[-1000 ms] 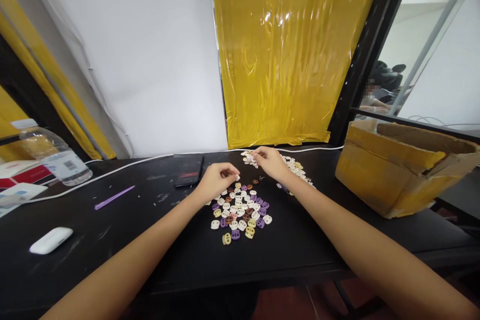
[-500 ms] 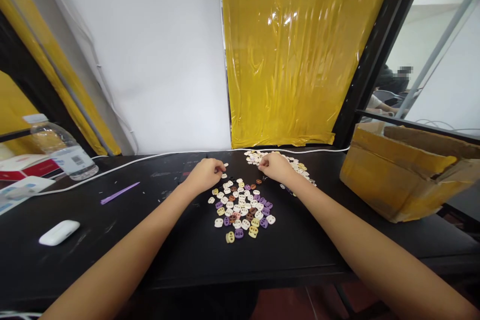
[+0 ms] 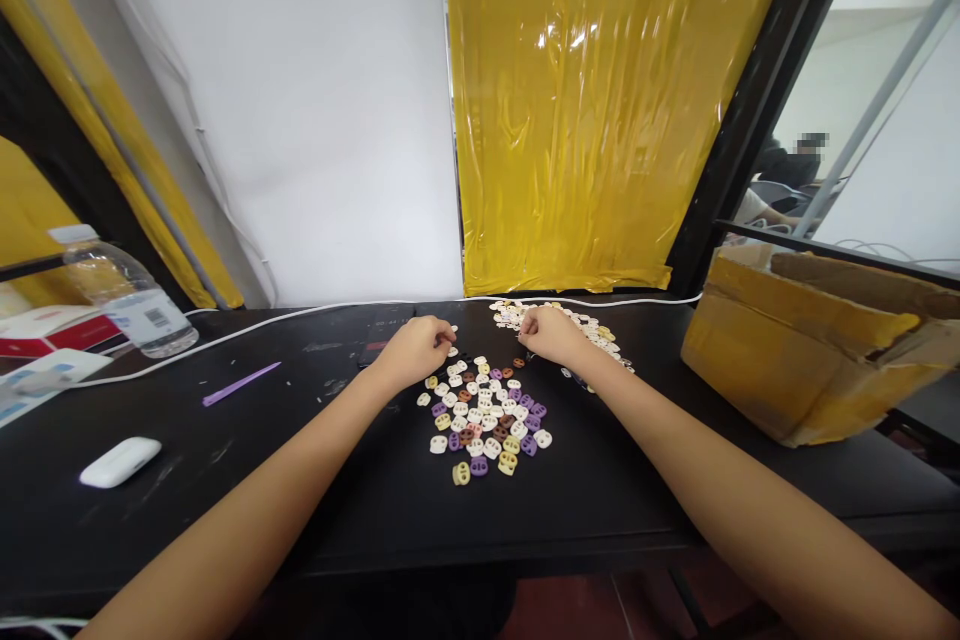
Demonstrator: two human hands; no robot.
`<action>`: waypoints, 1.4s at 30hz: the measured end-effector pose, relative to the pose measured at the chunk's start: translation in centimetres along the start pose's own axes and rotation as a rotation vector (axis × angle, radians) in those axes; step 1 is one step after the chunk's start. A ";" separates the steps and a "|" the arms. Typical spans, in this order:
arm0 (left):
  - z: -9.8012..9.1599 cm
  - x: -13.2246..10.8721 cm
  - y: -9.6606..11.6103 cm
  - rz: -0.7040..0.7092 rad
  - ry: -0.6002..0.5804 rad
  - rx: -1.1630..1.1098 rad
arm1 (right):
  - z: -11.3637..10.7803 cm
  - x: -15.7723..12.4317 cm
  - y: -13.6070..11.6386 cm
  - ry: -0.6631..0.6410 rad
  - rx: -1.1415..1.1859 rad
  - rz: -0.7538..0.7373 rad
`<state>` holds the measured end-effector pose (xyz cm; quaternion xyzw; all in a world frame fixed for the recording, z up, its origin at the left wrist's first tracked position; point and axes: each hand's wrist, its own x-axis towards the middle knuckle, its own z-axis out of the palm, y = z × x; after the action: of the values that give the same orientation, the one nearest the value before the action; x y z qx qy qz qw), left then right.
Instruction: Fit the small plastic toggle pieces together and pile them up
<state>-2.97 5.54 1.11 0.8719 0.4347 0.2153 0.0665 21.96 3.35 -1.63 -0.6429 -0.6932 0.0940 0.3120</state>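
Small two-holed plastic cord locks (image 3: 491, 410) in white, purple, yellow and brown lie loosely spread on the black table (image 3: 360, 510). At the far left edge of this spread is my left hand (image 3: 421, 348), its fingers curled in with the tips close to a few white pieces. A denser heap of mostly whitish cord locks (image 3: 600, 332) lies farther back on the right. My right hand (image 3: 553, 334) is over the near left side of that heap, thumb and fingers pinched together. What either pinch holds is too small and hidden to make out.
A taped cardboard box (image 3: 780, 360) stands at the right. On the left are a water bottle (image 3: 142, 305), a purple strip (image 3: 241, 383), a white earbud case (image 3: 121, 462) and a red-and-white box (image 3: 56, 330). A white cable (image 3: 300, 313) runs along the back.
My left hand has shifted slightly right, its fingers curling in more. My right hand stays almost where it was, still pinched. The cord locks lie as before.
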 end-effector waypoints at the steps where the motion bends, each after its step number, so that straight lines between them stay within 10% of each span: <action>1: 0.1 0.0 -0.1 0.010 0.012 0.036 | 0.0 0.0 0.0 0.006 0.014 -0.004; 21: 1.1 0.7 -0.3 0.013 -0.024 0.012 | 0.4 -0.3 -1.0 0.058 0.298 -0.097; 42: 1.4 0.2 0.9 0.003 -0.012 -0.350 | 0.9 -0.9 -2.9 -0.259 0.799 0.112</action>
<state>-1.59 5.29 0.20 0.8490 0.3888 0.2824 0.2197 19.04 2.33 -1.11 -0.4910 -0.5996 0.4522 0.4415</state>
